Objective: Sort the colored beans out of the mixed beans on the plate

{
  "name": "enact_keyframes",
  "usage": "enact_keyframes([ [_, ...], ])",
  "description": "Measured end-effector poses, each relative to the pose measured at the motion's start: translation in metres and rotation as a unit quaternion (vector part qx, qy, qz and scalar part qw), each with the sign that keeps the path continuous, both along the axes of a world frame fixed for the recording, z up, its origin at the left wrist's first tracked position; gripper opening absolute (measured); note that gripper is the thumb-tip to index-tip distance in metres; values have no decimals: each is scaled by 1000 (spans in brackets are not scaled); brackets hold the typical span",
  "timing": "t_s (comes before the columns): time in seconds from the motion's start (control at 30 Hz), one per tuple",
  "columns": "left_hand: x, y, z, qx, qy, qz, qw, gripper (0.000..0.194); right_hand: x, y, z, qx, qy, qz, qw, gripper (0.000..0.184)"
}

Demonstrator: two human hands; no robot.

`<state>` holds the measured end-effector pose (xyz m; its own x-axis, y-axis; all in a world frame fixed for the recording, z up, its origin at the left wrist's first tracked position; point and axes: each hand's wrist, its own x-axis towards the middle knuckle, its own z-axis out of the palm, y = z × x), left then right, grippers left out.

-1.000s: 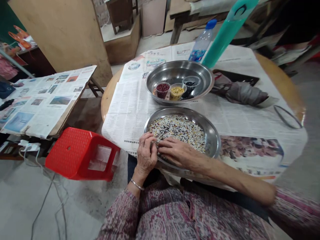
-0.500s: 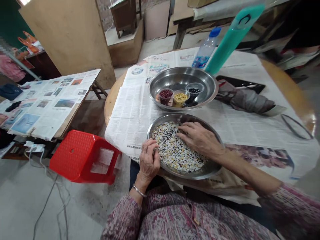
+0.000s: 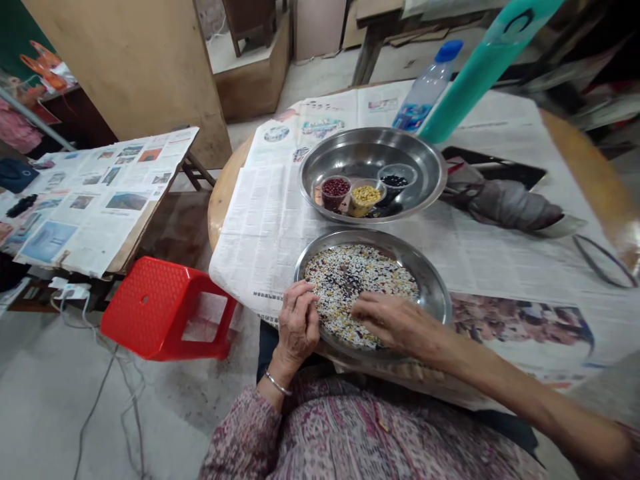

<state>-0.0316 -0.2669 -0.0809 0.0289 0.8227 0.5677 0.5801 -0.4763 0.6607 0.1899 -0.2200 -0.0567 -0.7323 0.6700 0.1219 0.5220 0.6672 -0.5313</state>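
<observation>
A round steel basin [image 3: 436,283] lies near the table's front edge, with a spread of mixed white, yellow, dark red and black grains and beans [image 3: 375,267] in it. My left hand [image 3: 299,321] is curled on the basin's left rim, fingertips at the inner edge. Within the front right of the basin, my right hand [image 3: 393,320] touches the grains with bent, closed fingers; anything pinched there is hidden. Just behind stands a second steel basin [image 3: 350,148] holding a cup of red beans [image 3: 335,192], a cup of yellow beans [image 3: 365,199] and a cup of black beans [image 3: 396,181].
Newspaper [image 3: 257,220] covers the round table. A blue-capped bottle [image 3: 425,90], a tall green tube [image 3: 483,80] and a folded grey umbrella [image 3: 515,202] lie or stand behind and right. On the left are a red stool [image 3: 150,307] and another newspaper-covered table [image 3: 107,193].
My right hand has moved from the basin's back middle toward its front, exposing a dark cluster of beans. My left hand stays on the rim. The view has shifted slightly.
</observation>
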Motion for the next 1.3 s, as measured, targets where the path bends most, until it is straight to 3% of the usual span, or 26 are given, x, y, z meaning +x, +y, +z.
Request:
enact_keyframes([
  [0.2, 0, 0, 2, 2, 0, -4, 1000, 21, 17, -27, -8, 49, -13, -3, 999, 25],
  [0.33, 0, 0, 2, -2, -3, -7, 1000, 21, 18, -10, -4, 97, -59, -85, 990, 25],
  [0.43, 0, 0, 3, -5, -6, -8, 1000, 21, 16, 6, 1, 118, -44, -162, 979, 22],
  [0.5, 0, -1, 3, -4, -5, -7, 1000, 21, 12, 12, 1, 110, -35, -179, 977, 27],
  [0.67, 0, 0, 3, -5, 2, -2, 1000, 21, -14, 19, -9, 51, -49, -153, 986, 23],
  [0.9, 0, -1, 2, 3, -4, -5, 1000, 25, -46, 24, -2, -39, 64, -94, 993, 23],
  [1.1, 1, -2, 0, -5, -17, 9, 1000, 40, -67, 33, 8, 80, 38, 46, 995, 21],
  [1.2, 1, -2, -1, -5, -20, 7, 1000, 42, -71, 49, 10, 128, 5, 53, 990, 18],
  [1.3, 0, -3, -2, -10, -19, 6, 1000, 42, -59, 65, 7, 135, -45, 19, 990, 18],
])
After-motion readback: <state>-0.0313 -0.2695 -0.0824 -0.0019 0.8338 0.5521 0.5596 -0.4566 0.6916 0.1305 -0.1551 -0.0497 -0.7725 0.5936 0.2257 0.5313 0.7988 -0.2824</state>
